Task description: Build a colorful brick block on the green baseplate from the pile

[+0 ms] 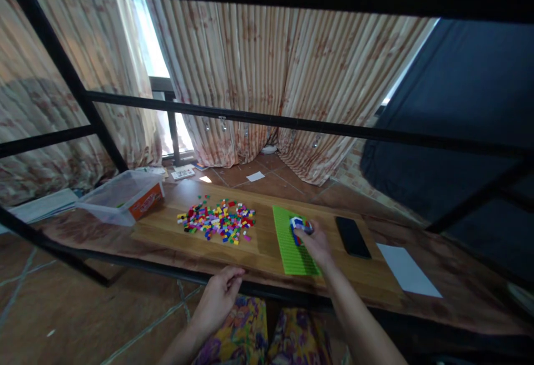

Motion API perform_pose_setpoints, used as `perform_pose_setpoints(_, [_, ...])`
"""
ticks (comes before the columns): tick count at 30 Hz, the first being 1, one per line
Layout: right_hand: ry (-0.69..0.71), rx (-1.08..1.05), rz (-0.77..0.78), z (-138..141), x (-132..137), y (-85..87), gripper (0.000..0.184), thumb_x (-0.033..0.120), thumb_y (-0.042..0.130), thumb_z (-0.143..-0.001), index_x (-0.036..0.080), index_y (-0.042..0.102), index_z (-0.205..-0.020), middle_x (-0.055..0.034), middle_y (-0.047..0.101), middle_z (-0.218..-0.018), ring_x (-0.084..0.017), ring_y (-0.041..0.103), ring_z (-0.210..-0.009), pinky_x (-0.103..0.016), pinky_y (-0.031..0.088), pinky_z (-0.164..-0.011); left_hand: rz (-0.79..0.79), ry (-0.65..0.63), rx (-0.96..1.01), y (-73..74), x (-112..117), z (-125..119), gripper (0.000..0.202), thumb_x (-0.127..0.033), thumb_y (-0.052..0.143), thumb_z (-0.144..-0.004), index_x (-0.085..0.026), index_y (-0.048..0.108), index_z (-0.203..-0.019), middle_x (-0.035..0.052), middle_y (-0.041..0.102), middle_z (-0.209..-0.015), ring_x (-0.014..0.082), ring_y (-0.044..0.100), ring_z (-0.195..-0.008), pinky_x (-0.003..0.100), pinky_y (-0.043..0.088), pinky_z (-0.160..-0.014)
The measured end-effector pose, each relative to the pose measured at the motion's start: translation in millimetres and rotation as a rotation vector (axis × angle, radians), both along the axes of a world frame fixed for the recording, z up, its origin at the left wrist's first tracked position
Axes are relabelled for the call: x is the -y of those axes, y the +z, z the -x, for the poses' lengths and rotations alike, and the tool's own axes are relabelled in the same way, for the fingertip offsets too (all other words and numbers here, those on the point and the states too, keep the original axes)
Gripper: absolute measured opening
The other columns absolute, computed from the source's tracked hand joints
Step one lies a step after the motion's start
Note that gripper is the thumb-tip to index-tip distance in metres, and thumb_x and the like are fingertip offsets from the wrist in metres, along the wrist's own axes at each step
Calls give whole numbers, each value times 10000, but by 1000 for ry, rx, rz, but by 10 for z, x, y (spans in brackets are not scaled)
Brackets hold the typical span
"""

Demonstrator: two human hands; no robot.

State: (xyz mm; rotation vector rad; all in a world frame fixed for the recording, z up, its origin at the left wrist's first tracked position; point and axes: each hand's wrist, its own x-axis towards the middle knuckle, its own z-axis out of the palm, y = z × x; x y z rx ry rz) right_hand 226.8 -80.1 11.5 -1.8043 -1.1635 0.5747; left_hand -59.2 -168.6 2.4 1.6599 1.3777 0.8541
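My right hand (317, 242) reaches over a green studded baseplate (298, 265), its fingers closed around a small toy-brick build (297, 222) with white, blue and red parts. The build sits on the plate's upper half, and my fingers partly cover it. At the front edge of the wooden board, my left hand (221, 295) is closed with thumb and fingertips together. What those fingers hold, if anything, is too small to make out. To the left of the baseplate lies a loose spread of many-coloured toy bricks (217, 221).
The wooden board (262, 248) also carries a black phone (352, 237) on the right. Beyond it is a white sheet of paper (409, 269). A clear plastic box (112, 209) with an orange label stands at left. A black metal bar (267, 120) crosses ahead, before the curtains.
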Motion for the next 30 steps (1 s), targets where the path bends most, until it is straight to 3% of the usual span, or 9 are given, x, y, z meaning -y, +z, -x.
perform_pose_setpoints(4, [40,-519,-252,-7,286,197,599,452,738,-640,206,603,-1169,-73,684,-1121,-244,619,-1046,-395,462,-924,63,-18,98,28,3,-72,320,-381,510,-851,-180,679,-1035,85,698,-1058,221,640,-1010,353,485,-922])
perform_pose_setpoints(8, [158,-685,-348,192,583,385,526,410,723,-705,255,605,-1193,-41,676,-1165,-233,598,-1103,-408,431,-983,146,-81,308,235,24,-260,485,-475,567,-834,-192,592,-1227,109,629,-1240,236,608,-1092,394,463,-981])
perform_pose_setpoints(13, [348,-450,-429,352,795,532,691,370,732,-726,270,460,-1353,-74,514,-1401,-265,473,-1286,-463,339,-1098,234,-246,687,659,70,-502,612,-561,512,-853,-240,480,-1373,95,459,-1455,276,443,-1319,446,366,-1092])
perform_pose_setpoints(18, [499,-98,-430,332,923,672,872,315,737,-720,268,281,-1461,-99,365,-1505,-275,357,-1378,-496,268,-1147,349,-383,951,1032,171,-575,773,-682,480,-806,-212,432,-1418,115,551,-1368,316,489,-1278,476,383,-1079])
perform_pose_setpoints(21, [505,20,-412,336,988,751,904,269,711,-732,267,215,-1488,-97,307,-1536,-274,304,-1407,-503,234,-1162,329,-448,947,1163,253,-545,844,-679,561,-757,-219,392,-1444,119,544,-1373,332,462,-1300,477,375,-1085])
perform_pose_setpoints(24, [487,76,-398,373,1027,792,940,242,705,-723,276,176,-1499,-88,291,-1546,-268,292,-1413,-494,231,-1166,294,-483,829,1241,326,-513,860,-522,691,-733,-225,351,-1464,113,499,-1417,331,384,-1359,481,340,-1110])
perform_pose_setpoints(30, [436,144,-387,427,1071,748,967,247,726,-711,274,173,-1504,-95,299,-1542,-277,324,-1397,-495,279,-1150,283,-490,671,1252,372,-427,831,-282,677,-763,-234,277,-1491,92,397,-1495,310,297,-1409,486,308,-1127])
